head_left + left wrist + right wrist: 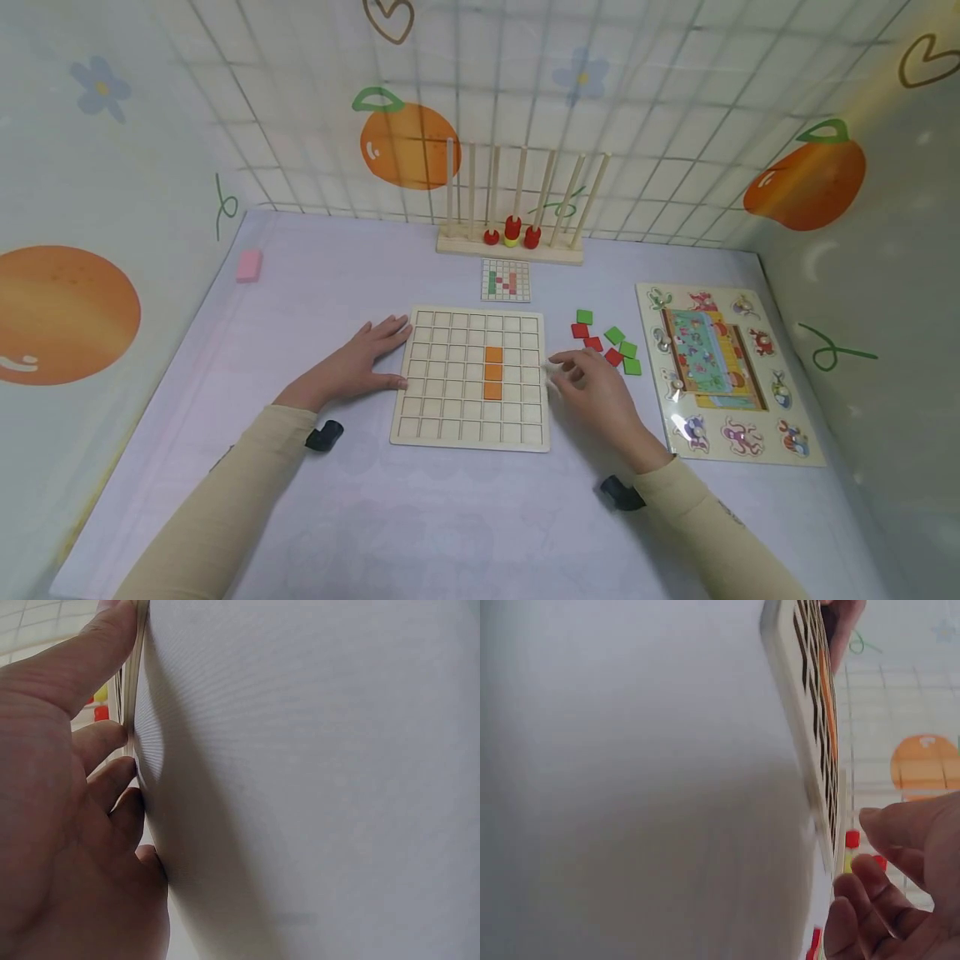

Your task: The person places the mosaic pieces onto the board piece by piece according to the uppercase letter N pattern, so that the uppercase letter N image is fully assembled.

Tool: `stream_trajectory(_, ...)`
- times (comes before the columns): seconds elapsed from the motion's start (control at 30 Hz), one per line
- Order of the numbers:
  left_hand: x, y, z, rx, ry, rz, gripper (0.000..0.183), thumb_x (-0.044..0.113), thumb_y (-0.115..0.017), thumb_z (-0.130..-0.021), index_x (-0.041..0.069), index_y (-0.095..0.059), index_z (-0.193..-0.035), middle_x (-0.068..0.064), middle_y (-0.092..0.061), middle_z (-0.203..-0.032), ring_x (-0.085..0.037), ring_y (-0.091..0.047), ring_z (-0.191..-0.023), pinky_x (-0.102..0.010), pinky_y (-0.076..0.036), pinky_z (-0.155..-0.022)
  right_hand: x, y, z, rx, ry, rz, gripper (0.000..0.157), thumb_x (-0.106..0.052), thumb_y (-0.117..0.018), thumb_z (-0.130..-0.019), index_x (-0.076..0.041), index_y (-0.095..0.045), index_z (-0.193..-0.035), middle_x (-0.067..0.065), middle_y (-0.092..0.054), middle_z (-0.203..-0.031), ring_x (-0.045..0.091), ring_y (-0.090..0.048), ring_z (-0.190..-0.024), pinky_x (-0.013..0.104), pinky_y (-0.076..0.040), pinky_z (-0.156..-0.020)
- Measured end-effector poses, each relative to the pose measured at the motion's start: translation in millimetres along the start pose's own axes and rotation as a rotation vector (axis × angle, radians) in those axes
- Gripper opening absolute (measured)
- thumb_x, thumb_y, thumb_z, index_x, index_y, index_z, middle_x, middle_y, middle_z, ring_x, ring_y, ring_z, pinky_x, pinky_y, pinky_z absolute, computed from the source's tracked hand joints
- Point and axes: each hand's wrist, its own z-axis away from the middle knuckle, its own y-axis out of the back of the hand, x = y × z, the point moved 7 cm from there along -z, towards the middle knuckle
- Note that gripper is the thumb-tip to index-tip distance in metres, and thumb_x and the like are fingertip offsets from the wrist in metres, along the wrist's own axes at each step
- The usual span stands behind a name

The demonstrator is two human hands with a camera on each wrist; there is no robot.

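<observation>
A square wooden grid board [442,410] lies in the middle of the table, with three orange tiles [492,372] in one column right of its centre. My left hand [358,360] rests along the board's left edge, thumb and fingers spread; the left wrist view shows the fingertips right at the board's side [132,675]. Just off the right edge is my right hand [596,396], its fingers loosely bent. In the right wrist view, thumb and fingers of that hand [911,877] stand apart with nothing between them. Beyond it lie loose green tiles [632,367] and red tiles [580,331].
A small pattern card [487,297] sits behind the board. Farther back stands a wooden peg rack [465,242] with red and yellow beads. At the right lies a sea-animal knob puzzle [720,425]; a pink block [249,266] is at the far left. Fabric-covered walls enclose the back and sides.
</observation>
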Motion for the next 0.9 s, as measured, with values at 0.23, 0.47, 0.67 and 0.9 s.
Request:
stream_trajectory(0.23, 0.8, 0.6, 0.6, 0.007, -0.012, 0.003, 0.098, 0.051, -0.076, -0.088, 0.012, -0.025, -0.162, -0.005, -0.014, -0.171, -0.028, -0.006, -0.157, -0.046, 0.002, -0.129, 24, 19.2, -6, 0.061, -0.011, -0.001, 0.027, -0.019, -0.071, -0.095, -0.013, -0.071, -0.122, 0.007, -0.063, -0.109, 0.024, -0.064, -0.093, 0.035, -0.056, -0.073)
stream_trajectory(0.47, 1.7, 0.6, 1.0, 0.005, -0.012, 0.003, 0.098, 0.051, -0.076, -0.088, 0.013, -0.025, -0.162, -0.005, -0.013, -0.171, -0.028, -0.006, -0.157, -0.046, 0.001, -0.129, 42, 32.1, -13, 0.103, -0.027, -0.013, 0.027, -0.016, -0.072, -0.095, -0.01, -0.072, -0.122, 0.009, -0.059, -0.107, 0.024, -0.057, -0.093, 0.035, -0.051, -0.076)
stream_trajectory(0.67, 1.1, 0.1, 0.5, 0.0, -0.008, 0.002, 0.098, 0.052, -0.076, -0.088, 0.013, -0.025, -0.163, -0.004, -0.013, -0.171, -0.027, -0.005, -0.157, -0.046, 0.002, -0.129, 50, 36.9, -18, 0.101, -0.052, -0.01, 0.027, -0.016, -0.07, -0.096, -0.011, -0.07, -0.123, 0.01, -0.055, -0.109, 0.024, -0.053, -0.089, 0.033, -0.049, -0.069)
stream_trajectory(0.9, 0.5, 0.0, 0.5, -0.001, -0.008, -0.001, 0.099, 0.052, -0.076, -0.087, 0.013, -0.024, -0.163, -0.005, -0.013, -0.171, -0.028, -0.005, -0.157, -0.047, 0.002, -0.129, 54, 40.0, -24, 0.099, -0.06, 0.026, 0.038, -0.016, -0.071, -0.097, -0.009, -0.066, -0.133, 0.011, -0.059, -0.109, 0.024, -0.052, -0.087, 0.032, -0.045, -0.067)
